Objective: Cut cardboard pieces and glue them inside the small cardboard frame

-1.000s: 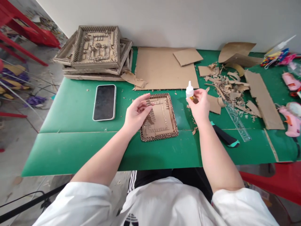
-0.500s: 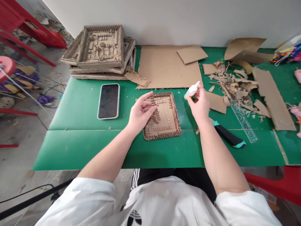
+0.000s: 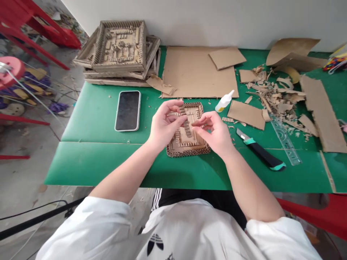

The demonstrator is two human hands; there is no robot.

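Head view: the right hand (image 3: 214, 133) had let go of the glue bottle (image 3: 223, 102), which now lay on the worktop (image 3: 108, 159) beside the frame (image 3: 187, 135). Both hands now pinched one corrugated strip (image 3: 185, 121) above the frame, the left hand (image 3: 165, 124) gripping its upper end.

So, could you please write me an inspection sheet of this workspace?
Surface: green table, strewn with crumbs.
Job's things: corrugated strip pinched above small cardboard frame.
Clutter: glue bottle lying down, utility knife, ruler, phone, cardboard sheet, scraps, stacked frames.
Grippers: left hand and right hand both grip the strip.
Cables: black one on floor.
Surroundings: white wall, red furniture.
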